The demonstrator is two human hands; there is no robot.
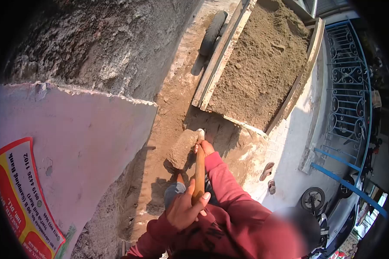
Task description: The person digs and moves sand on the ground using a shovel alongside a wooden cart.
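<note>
A shovel (199, 172) with a wooden handle is in both my hands, its blade heaped with damp sand (181, 149). My right hand (205, 148) is wrapped round the lower handle, close to the blade. Around the upper end of the handle is my left hand (186, 208), thumb on the right side; its other fingers are partly hidden. Just beyond the blade stands a wooden-sided cart bed (218, 64) filled with sand (261, 64).
A rough wall (86, 47) with a smooth plastered part (82, 116) and a printed banner (26, 198) rises at left. A tyre (214, 32) sits beside the cart. Sandals (267, 171) lie at right, near a blue metal gate (348, 82) and a wheel (313, 200).
</note>
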